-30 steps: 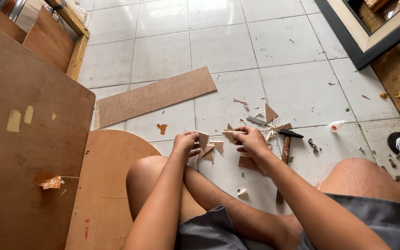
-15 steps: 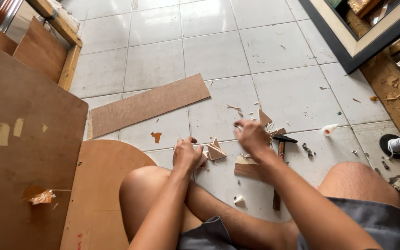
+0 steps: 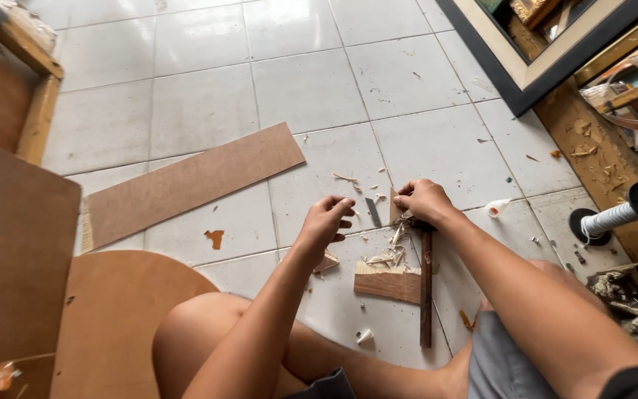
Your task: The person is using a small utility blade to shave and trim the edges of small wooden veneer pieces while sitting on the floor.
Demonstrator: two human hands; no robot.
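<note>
Head view: both hands work low over the white tiled floor [image 3: 297,81]. Right hand [image 3: 424,201] is closed in a pinch on a small thin wood piece [image 3: 395,212], just above a dark wooden stick [image 3: 426,288]. Left hand [image 3: 328,222] is loosely curled, holding nothing visible. Small plywood offcut [image 3: 388,284] touches the stick. Long plywood strip [image 3: 186,185] lies well apart, leftward.

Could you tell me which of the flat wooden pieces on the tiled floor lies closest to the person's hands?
The small rectangular brown wood offcut, just below the right hand. The long brown plywood strip and the rounded brown board lie farther left.
</note>
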